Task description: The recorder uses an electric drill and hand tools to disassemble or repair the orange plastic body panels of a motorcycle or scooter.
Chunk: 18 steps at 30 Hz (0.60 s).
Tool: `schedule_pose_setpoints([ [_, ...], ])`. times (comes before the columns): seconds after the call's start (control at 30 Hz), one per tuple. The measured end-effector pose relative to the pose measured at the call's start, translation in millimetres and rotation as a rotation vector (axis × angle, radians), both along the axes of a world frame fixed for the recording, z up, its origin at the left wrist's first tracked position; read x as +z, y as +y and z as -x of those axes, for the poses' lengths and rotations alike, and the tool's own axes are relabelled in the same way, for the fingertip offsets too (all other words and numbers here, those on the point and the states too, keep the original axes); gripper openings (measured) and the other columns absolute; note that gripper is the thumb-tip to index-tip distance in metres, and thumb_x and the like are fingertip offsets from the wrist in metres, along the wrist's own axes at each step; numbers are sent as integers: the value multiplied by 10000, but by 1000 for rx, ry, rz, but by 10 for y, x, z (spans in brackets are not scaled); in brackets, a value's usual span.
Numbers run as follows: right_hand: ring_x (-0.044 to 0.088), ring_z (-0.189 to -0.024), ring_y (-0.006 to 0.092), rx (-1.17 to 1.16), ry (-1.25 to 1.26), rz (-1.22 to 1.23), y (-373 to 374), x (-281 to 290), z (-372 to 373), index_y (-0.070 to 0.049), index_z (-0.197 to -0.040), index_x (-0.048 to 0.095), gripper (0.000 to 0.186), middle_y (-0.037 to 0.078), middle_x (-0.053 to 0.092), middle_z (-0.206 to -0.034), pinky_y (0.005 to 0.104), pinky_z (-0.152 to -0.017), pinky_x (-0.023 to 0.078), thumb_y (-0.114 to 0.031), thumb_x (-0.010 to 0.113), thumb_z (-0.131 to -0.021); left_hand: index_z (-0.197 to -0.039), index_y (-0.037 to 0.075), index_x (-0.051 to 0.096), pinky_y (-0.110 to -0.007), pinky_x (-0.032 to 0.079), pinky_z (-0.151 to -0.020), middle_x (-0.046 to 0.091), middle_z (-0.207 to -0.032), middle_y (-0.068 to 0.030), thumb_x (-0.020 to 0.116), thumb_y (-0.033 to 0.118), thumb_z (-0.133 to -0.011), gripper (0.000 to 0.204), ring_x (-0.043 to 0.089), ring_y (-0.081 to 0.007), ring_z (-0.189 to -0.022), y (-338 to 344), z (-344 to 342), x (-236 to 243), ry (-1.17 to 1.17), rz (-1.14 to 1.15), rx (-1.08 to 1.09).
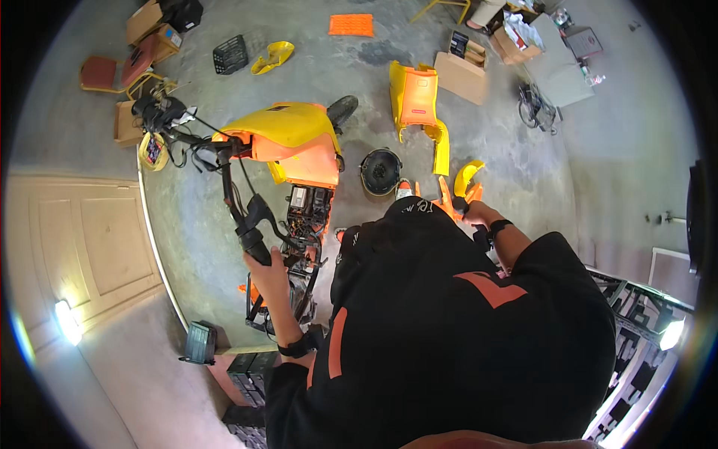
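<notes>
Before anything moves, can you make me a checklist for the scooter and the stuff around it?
1. Left hand on the handlebar grip: ok, it holds the end.
2. Right hand has a firm hold: cannot tell, its fingers are too small and partly hidden.
3. Scooter insides covered: not ok, wires and parts show behind the yellow body.
4. Nothing close to the feet: not ok, a round black bowl-like thing sits right by a shoe.
5. Big yellow-and-orange panel apart from the scooter: ok, it lies on the floor.
</notes>
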State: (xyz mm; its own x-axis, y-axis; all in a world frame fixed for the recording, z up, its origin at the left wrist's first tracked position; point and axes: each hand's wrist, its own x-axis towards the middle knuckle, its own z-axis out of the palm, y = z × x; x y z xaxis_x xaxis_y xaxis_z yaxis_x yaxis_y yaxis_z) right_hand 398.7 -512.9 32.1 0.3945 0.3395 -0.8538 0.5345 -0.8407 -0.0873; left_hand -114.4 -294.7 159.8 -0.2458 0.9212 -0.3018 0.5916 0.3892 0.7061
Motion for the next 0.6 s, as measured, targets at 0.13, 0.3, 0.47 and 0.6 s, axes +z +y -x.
schedule_pose_setpoints([
  [0.13, 671, -673, 241, -56, 22, 82, -92, -64, -177, 7, -907, 700, 269, 135, 691, -781, 364, -593, 511, -142, 723, -683, -1369, -43, 373, -347, 516, -564, 648, -932, -188, 666, 277, -871, 661, 649, -231, -632, -9, 25, -53, -39, 26, 52],
  [0.3, 686, -719, 236, -50, 75, 142, -120, -218, -544, -18, -954, 704, 296, 124, 701, -809, 348, -649, 522, -149, 703, -689, -1318, -64, 423, -349, 519, -589, 661, -877, -181, 664, 286, -871, 616, 662, -230, -661, 10, -36, -77, 94, -7, 64],
  [0.47, 682, -946, 328, 51, 53, 121, 22, -473, -937, -30, -1050, 681, 382, 191, 700, -984, 395, -790, 541, -182, 691, -700, -1161, -61, 543, -488, 506, -757, 664, -1002, -265, 645, 345, -880, 504, 652, -433, -904, 16, -200, -16, 472, -15, 135],
  [0.6, 693, -840, 321, 101, 34, -5, 181, -795, -1234, -21, -1000, 669, 352, 205, 695, -870, 408, -709, 544, -199, 701, -698, -1098, -85, 557, -465, 513, -706, 661, -965, -273, 622, 349, -902, 480, 660, -418, -862, -26, -273, -53, 671, -59, 146],
])
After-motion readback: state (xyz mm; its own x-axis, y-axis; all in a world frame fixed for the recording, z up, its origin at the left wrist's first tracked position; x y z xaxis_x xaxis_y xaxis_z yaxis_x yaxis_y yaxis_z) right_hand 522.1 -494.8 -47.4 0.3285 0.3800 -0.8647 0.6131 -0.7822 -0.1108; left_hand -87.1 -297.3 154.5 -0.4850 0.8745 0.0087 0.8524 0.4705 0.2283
